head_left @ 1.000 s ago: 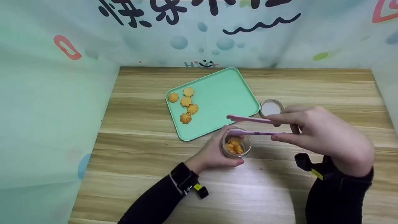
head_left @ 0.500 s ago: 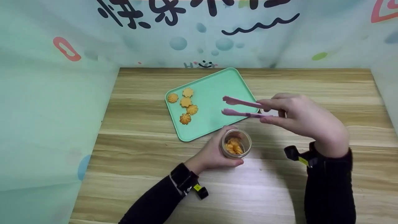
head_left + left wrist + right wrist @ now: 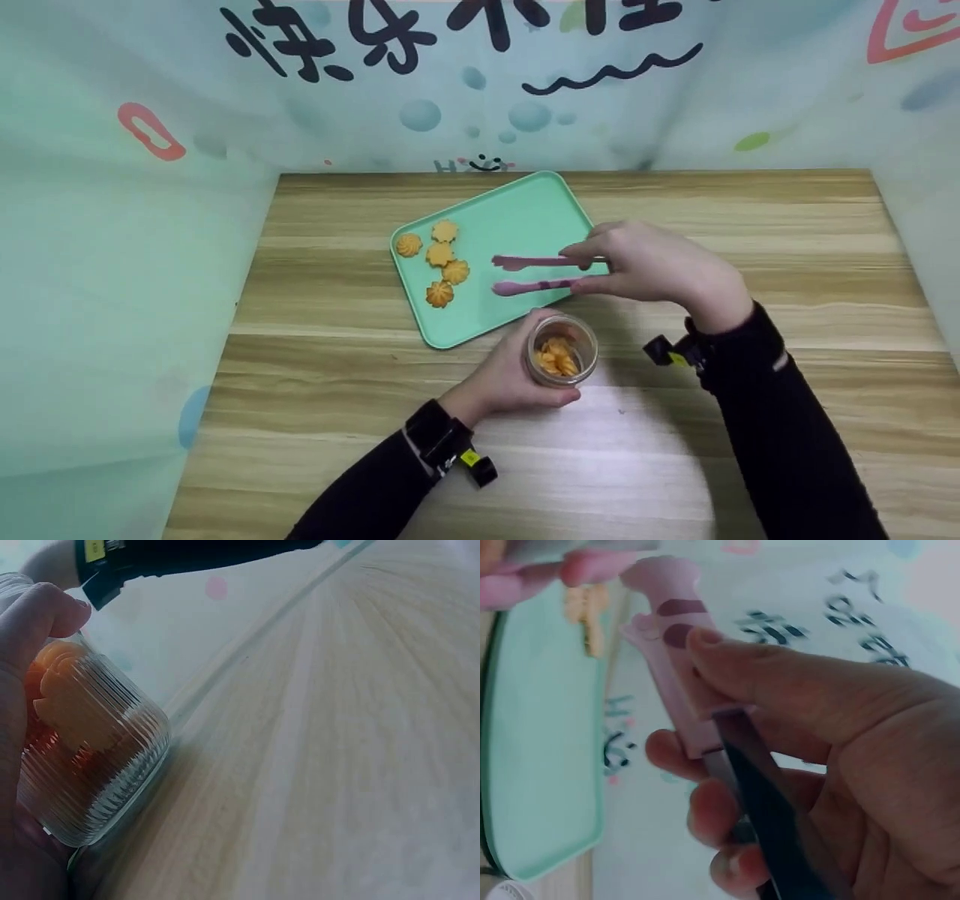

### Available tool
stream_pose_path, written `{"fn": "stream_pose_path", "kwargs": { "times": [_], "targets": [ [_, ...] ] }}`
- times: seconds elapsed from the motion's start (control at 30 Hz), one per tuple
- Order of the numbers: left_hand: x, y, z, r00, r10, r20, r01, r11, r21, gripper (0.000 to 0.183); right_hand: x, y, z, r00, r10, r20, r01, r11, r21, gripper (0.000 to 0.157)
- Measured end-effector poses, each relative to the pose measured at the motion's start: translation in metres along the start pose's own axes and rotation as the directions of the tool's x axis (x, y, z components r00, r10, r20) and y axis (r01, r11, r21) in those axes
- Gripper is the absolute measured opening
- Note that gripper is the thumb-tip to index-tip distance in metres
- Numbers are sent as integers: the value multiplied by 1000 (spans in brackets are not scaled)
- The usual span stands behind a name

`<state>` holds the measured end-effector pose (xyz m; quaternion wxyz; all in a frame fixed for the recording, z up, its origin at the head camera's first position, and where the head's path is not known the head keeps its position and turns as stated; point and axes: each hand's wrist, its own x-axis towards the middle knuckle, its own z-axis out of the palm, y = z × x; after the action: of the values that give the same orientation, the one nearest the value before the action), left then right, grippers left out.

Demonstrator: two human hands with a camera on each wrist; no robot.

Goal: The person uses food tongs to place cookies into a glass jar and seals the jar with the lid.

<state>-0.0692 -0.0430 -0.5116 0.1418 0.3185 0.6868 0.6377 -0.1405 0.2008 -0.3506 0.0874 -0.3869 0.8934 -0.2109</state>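
My left hand grips a clear glass jar, which stands mouth up on the table just in front of the tray. Golden cookies lie inside; the left wrist view shows the jar's ribbed wall. Over the mint-green tray, my right hand holds pink tongs between thumb and fingers. The tong tips are spread and point left, with nothing between them. Several flower-shaped cookies sit near the tray's left side, a short way left of the tips.
In the right wrist view, a round white lid shows at the tray's corner; in the head view the right hand covers that spot. A printed cloth hangs behind and beside the wooden table.
My right hand has carried the tongs from over the jar's mouth up and left to over the tray. The left hand and jar stay put. The lid has become hidden in the head view.
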Motion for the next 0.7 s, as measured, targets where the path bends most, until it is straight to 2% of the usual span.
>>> {"fn": "stream_pose_path", "kwargs": {
  "times": [0.3, 0.53, 0.7],
  "targets": [
    [2, 2, 0, 1000, 18, -4, -18, 1000, 7, 92, 51, 2, 10, 994, -4, 107, 14, 996, -86, 32],
    [1, 1, 0, 1000, 12, 0, -12, 1000, 10, 93, 81, 12, 33, 996, -10, 89, 16, 998, -63, 42],
    [0, 1, 0, 1000, 9, 0, -9, 1000, -7, 92, 94, 17, 45, 994, -19, 107, 24, 998, -49, 41]
  ]
}}
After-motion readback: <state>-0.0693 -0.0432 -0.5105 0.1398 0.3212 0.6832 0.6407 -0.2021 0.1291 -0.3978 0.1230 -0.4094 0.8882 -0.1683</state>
